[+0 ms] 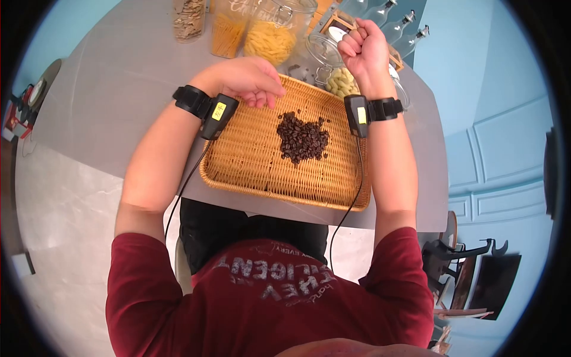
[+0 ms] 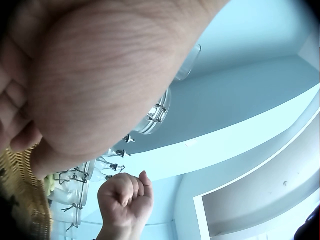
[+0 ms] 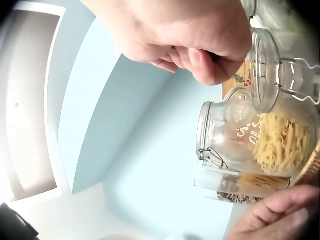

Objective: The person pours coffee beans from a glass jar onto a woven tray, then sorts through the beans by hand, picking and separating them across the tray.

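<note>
A shallow rectangular wicker basket [image 1: 250, 169] stands on the grey table with a pile of dark coffee beans [image 1: 301, 138] in it. Over its far left corner hangs my left hand [image 1: 253, 81], fingers loosely bent and thumb pointing right, nothing visible between them. My right hand [image 1: 364, 50] is raised beyond the far right corner, its fingers curled into a fist. The left wrist view shows this fist [image 2: 125, 200] with nothing sticking out of it. A glass jar of pale, nut-like pieces [image 1: 341, 82] stands just below the right hand in the head view.
Behind the basket stand a clip-top jar of penne [image 1: 270, 41], a jar of spaghetti [image 1: 227, 35] and a container of brown flaky pieces [image 1: 189, 21]. Several glass bottles with spouts [image 1: 404, 30] are at the back right. Black cables [image 1: 351, 217] run from both wrist cameras.
</note>
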`<state>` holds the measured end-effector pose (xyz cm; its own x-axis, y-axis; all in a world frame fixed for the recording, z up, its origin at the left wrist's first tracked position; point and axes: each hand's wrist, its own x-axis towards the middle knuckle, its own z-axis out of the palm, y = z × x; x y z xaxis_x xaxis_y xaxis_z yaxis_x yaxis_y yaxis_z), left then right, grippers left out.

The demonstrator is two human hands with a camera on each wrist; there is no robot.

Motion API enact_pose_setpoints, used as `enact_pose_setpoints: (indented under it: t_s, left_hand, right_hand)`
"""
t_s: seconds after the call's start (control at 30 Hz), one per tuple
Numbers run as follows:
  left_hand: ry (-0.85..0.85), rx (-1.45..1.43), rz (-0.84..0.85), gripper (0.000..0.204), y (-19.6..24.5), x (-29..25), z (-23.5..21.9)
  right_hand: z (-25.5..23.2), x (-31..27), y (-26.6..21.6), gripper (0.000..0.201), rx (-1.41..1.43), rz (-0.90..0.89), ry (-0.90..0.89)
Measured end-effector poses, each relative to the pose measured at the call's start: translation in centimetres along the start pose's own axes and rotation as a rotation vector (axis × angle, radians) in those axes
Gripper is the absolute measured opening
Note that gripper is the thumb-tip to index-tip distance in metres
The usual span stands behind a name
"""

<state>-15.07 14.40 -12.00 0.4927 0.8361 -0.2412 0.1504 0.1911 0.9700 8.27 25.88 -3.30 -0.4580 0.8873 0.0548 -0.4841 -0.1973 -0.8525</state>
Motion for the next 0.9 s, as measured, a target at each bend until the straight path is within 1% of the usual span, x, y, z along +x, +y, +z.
enact_pose_setpoints:
  t_s: [0.07, 0.1, 0.13, 0.2, 0.3, 0.37, 0.43, 0.47, 0.57, 0.6, 0.67, 0.7, 0.73, 0.8, 0.83, 0.9]
  left_hand:
    - [-0.002, 0.007, 0.005, 0.019, 0.0, 0.1, -0.1]
    - [-0.013, 0.014, 0.003, 0.019, -0.1, 0.1, -0.1]
    - [-0.006, 0.012, 0.008, 0.019, -0.1, 0.1, -0.1]
    - [-0.028, -0.001, 0.015, 0.019, -0.3, 0.1, -0.2]
    - [-0.037, 0.013, 0.019, 0.019, -0.2, 0.0, -0.2]
    - [-0.03, 0.023, 0.011, 0.02, -0.2, 0.1, -0.2]
    - [-0.032, 0.037, -0.002, 0.02, -0.3, 0.3, -0.1]
    - [-0.023, 0.036, 0.008, 0.02, -0.3, 0.2, -0.1]
    - [-0.013, 0.033, 0.016, 0.021, -0.3, 0.1, 0.0]
    - [0.0, 0.032, 0.019, 0.021, -0.2, 0.1, 0.1]
    - [-0.004, 0.024, 0.015, 0.02, -0.2, 0.1, 0.2]
    - [0.005, 0.028, 0.01, 0.02, 0.0, 0.0, 0.3]
    - [0.016, 0.034, 0.008, 0.019, 0.1, 0.0, 0.3]
    - [0.021, 0.03, 0.007, 0.019, 0.1, -0.2, 0.5]
    - [0.036, 0.025, 0.012, 0.019, 0.1, -0.2, 0.5]
    - [0.029, 0.037, 0.008, 0.019, 0.1, -0.1, 0.5]
  right_hand:
    - [1.2, 1.2, 0.6, 0.034, -0.042, -0.242, 0.186]
    - [1.5, 1.2, 0.9, 0.032, -0.128, -0.274, 0.21]
    - [1.4, 1.7, 1.2, 0.032, -0.131, -0.274, 0.201]
    - [0.2, 3.1, 1.9, 0.021, -0.178, -0.334, 0.2]
    - [-0.8, 3.5, 2.1, 0.016, -0.254, -0.322, 0.142]
    - [-0.2, 2.6, 2.2, 0.014, -0.277, -0.321, 0.123]
    - [0.5, 1.1, 1.9, 0.017, -0.434, -0.413, 0.05]
    - [0.9, 0.3, 1.8, 0.017, -0.435, -0.409, 0.06]
    - [1.6, -2.9, 1.4, 0.018, -0.794, -0.509, 0.003]
    - [1.7, -4.1, 1.4, 0.018, -0.797, -0.504, 0.013]
    - [1.8, -6.4, 1.5, 0.02, -1.2, -0.228, -0.099]
    - [1.7, -7.5, 1.8, 0.031, -1.391, -0.074, -0.139]
    - [1.4, -8.5, 2.3, 0.031, -1.389, -0.071, -0.131]
    - [0.3, -10.5, 3.9, 0.056, -1.686, -0.007, -0.378]
    - [0.2, -11.2, 4.2, 0.056, -1.681, -0.006, -0.372]
    - [-0.1, -12.1, 4.6, 0.074, -1.915, 0.14, -0.457]
